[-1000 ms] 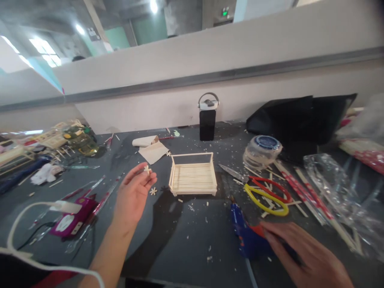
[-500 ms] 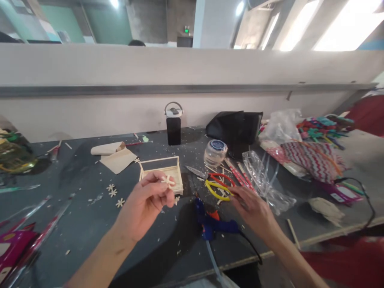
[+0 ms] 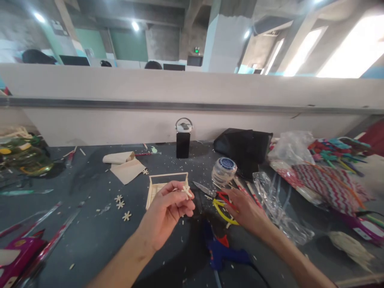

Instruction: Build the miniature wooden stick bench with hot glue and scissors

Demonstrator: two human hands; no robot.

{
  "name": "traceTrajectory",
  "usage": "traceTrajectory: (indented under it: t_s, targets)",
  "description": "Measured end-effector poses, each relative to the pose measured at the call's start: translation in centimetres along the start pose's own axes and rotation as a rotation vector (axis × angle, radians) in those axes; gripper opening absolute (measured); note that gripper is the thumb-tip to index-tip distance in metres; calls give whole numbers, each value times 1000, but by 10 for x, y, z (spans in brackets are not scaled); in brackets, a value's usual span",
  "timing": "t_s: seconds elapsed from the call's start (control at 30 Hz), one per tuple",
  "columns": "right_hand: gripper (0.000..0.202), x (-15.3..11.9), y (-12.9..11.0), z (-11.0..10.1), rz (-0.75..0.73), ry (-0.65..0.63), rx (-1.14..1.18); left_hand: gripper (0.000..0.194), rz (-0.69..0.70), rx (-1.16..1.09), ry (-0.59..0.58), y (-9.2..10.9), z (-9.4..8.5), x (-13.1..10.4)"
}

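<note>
Between the thumb and fingertips of my left hand (image 3: pixel 168 212) is a small pale wooden snowflake-shaped piece (image 3: pixel 186 193). Behind that hand stands a little frame of thin wooden sticks (image 3: pixel 153 191), partly hidden by the fingers. My right hand (image 3: pixel 244 208) has its fingers closed over the red handle of the scissors (image 3: pixel 223 210), which lie on the table with their blades pointing left; the fingertips are partly hidden. Below the scissors lies a blue glue gun (image 3: pixel 220 252). Several more snowflake pieces (image 3: pixel 127 216) rest left of my left hand.
A clear jar with a blue lid (image 3: pixel 224 170) stands behind the scissors. Crumpled clear plastic (image 3: pixel 279 212) and a zigzag-patterned pouch (image 3: pixel 327 184) lie right. A black-and-white bottle (image 3: pixel 183 138) stands at the back, with brown paper (image 3: pixel 127 170) to its left.
My right hand has moved from the ends of the scissors' handles further onto the red one. My left hand still holds the snowflake piece. The camera view has tilted upward.
</note>
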State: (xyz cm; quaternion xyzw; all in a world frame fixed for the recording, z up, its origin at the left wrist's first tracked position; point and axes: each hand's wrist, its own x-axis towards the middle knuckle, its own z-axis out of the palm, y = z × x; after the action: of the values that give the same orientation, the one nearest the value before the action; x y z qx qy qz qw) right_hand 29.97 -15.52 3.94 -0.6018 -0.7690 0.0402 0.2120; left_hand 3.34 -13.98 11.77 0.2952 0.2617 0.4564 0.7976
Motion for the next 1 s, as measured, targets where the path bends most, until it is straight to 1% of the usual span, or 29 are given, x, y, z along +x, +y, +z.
traceTrajectory:
  t_s: [0.03, 0.07, 0.1, 0.17, 0.2, 0.23, 0.3, 0.33, 0.4, 0.43, 0.5, 0.53, 0.57, 0.6, 0.63, 0.67, 0.7, 0.73, 0.77, 0.8, 0.83, 0.9, 0.97, 1.0]
  targets:
    - [39, 1, -15, -8, 24, 37, 100, 14, 4, -14, -17, 0, 2, -2]
    - [44, 1, -32, -16, 52, 35, 236, 13, 2, -27, -41, -1, 4, -4]
    - [52, 1, -52, -23, 60, -46, 410, 13, -8, -36, -70, -2, 7, -6]
    - [65, 1, -90, -31, 28, -207, 730, 12, -45, -48, -137, -6, 13, -12]
    - [64, 1, -106, -31, -7, -261, 840, 12, -64, -51, -159, -7, 15, -15]
    - [54, 2, -119, -29, -23, -294, 923, 12, -81, -50, -168, -8, 16, -18]
    - [18, 3, -137, -17, -32, -309, 1009, 12, -81, -32, -153, -4, 14, -25]
    - [10, 3, -142, -9, -29, -338, 1024, 13, -59, -12, -131, 1, 11, -30]
    - [16, 4, -147, 8, 15, -445, 1022, 12, 56, 52, -55, 16, 0, -38]
    - [19, 3, -149, 16, 52, -524, 1008, 13, 143, 105, 3, 25, -7, -43]
    - [24, 0, -152, 30, 112, -692, 959, 12, 370, 228, 158, 45, -25, -50]
    - [28, -2, -155, 35, 108, -760, 918, 14, 483, 277, 254, 53, -36, -52]
    - [30, -4, -157, 39, 65, -796, 862, 14, 565, 318, 346, 59, -48, -53]
    - [31, -7, -159, 40, -25, -799, 788, 15, 636, 349, 438, 63, -60, -53]
    - [30, -9, -161, 40, -143, -767, 687, 17, 668, 380, 529, 64, -73, -51]
    - [30, -10, -163, 39, -261, -707, 560, 19, 664, 415, 611, 61, -86, -49]
    - [34, -10, -164, 36, -361, -633, 425, 21, 647, 457, 689, 57, -97, -46]
    - [43, -10, -165, 33, -434, -557, 302, 22, 595, 498, 721, 50, -107, -43]
    - [49, -8, -165, 29, -470, -498, 209, 22, 532, 526, 726, 43, -115, -40]
    - [50, -6, -165, 25, -484, -455, 160, 21, 474, 543, 712, 35, -121, -37]
    - [45, -3, -165, 21, -486, -414, 156, 21, 414, 550, 685, 28, -124, -35]
    - [31, 4, -162, 17, -482, -309, 219, 21, 336, 536, 650, 18, -124, -33]
    - [23, 10, -156, 15, -424, -139, 273, 19, 346, 490, 626, 14, -118, -35]
    - [21, 13, -152, 14, -367, -43, 274, 19, 374, 464, 614, 14, -113, -37]
